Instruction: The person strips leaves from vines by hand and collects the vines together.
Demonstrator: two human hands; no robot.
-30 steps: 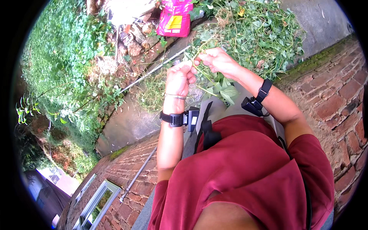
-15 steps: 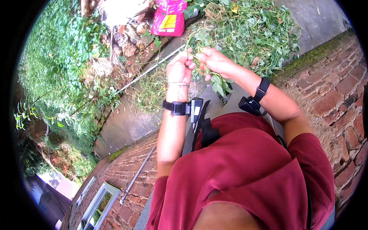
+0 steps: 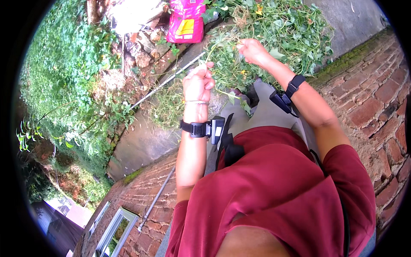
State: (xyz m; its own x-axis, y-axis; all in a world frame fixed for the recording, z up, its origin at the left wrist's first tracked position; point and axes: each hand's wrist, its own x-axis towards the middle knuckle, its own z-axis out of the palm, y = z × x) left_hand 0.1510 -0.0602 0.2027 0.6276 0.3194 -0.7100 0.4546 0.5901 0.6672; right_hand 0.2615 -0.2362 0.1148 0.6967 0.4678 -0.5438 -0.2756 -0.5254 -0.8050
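Note:
My left hand (image 3: pixel 198 85) is closed, its curled fingers around a thin green vine stem (image 3: pixel 208 56). A leafy sprig (image 3: pixel 234 97) hangs beside that hand, over my legs. To the right and farther out, my right hand (image 3: pixel 255 52) has its fingers pinched together above a big heap of leafy green vines (image 3: pixel 295 43). What sits between those right fingertips blends into the leaves behind, so I cannot make it out.
A bright pink bag (image 3: pixel 187 21) with a yellow patch stands at the far edge, by stones (image 3: pixel 143 58). A pale pole (image 3: pixel 169 79) slants across the ground on the left. Brick wall (image 3: pixel 364 96) rises on the right. Dense greenery (image 3: pixel 64 77) covers the left side.
My hands have drawn apart. The right one moved up and outward over the vine heap, while the left shifted slightly down. The leafy sprig now hangs nearer my left hand.

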